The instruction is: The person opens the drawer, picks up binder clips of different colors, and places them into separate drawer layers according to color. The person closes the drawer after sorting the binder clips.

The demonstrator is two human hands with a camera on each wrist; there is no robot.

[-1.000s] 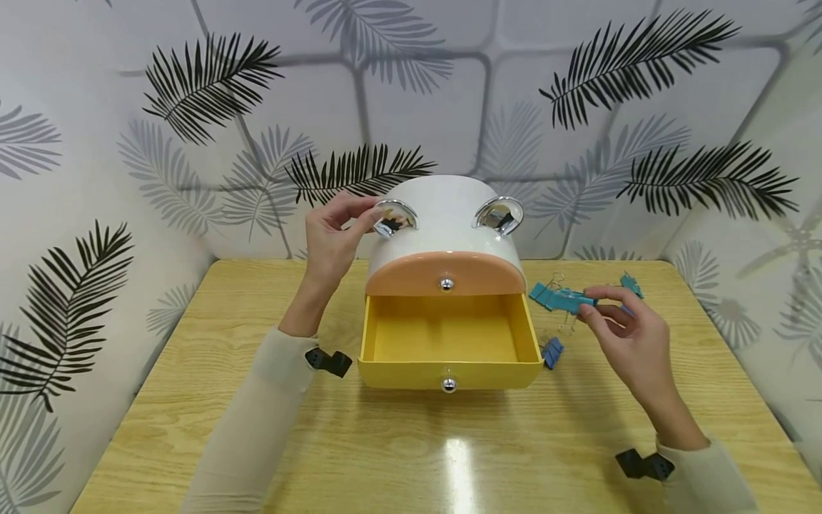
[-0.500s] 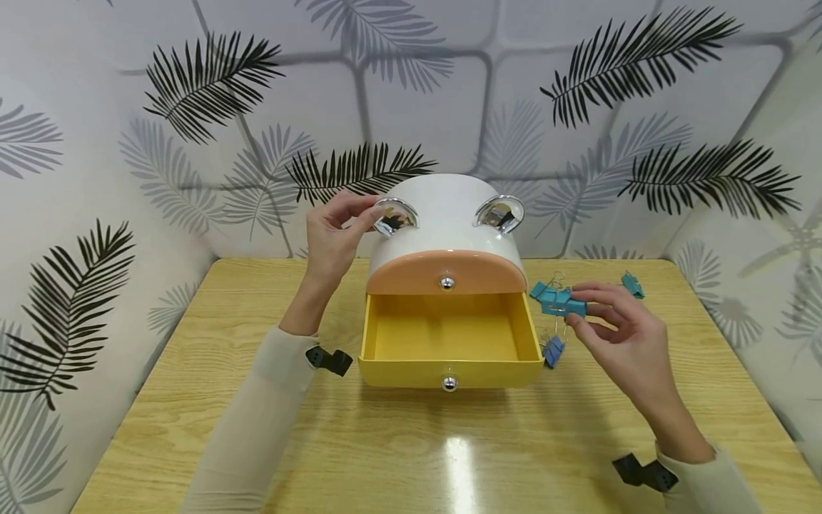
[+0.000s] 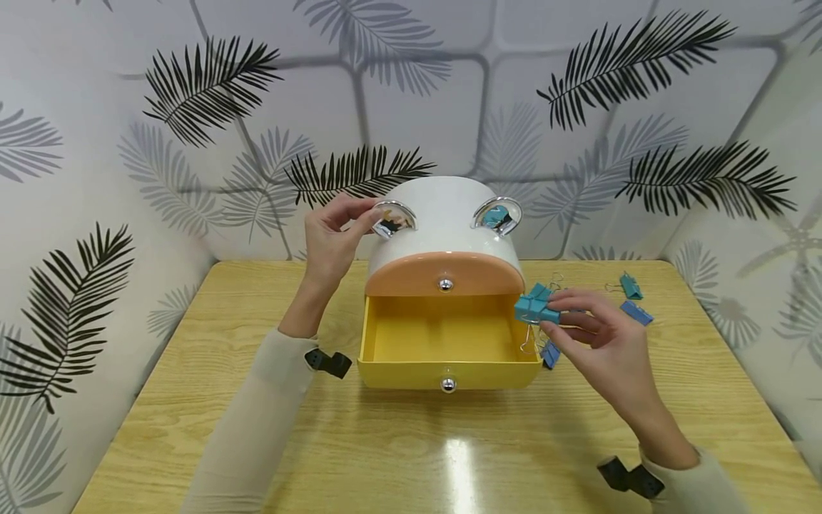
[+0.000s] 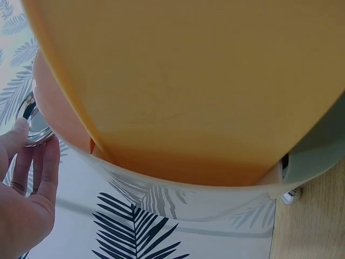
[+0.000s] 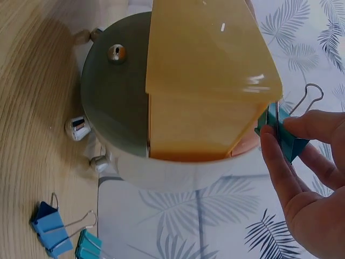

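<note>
A white rounded desk organizer [image 3: 443, 200] has two chrome ear-shaped parts, an orange upper drawer [image 3: 411, 275] pushed in and a yellow lower drawer [image 3: 411, 375] pulled out. My left hand [image 3: 330, 239] pinches the left chrome ear [image 3: 394, 218] between thumb and fingers; the left wrist view shows this hand [image 4: 35, 205] too. Beside the yellow drawer's right wall, my right hand [image 3: 600, 339] holds a teal binder clip [image 3: 534, 313] by thumb and fingertips, above the table. In the right wrist view, a wire loop sticks out from the held teal clip [image 5: 291, 137].
A blue binder clip [image 3: 551, 355] lies against the drawer's right side. Farther right are another blue clip [image 3: 636, 312] and a teal clip [image 3: 631, 285]. Another teal clip seems partly hidden behind the held one. Patterned walls enclose the wooden table [image 3: 257, 400] behind and at the sides.
My right hand has moved left with the teal binder clip, up to the drawer's right wall. The blue clip at the far right has come into sight. My left hand stays on the ear.
</note>
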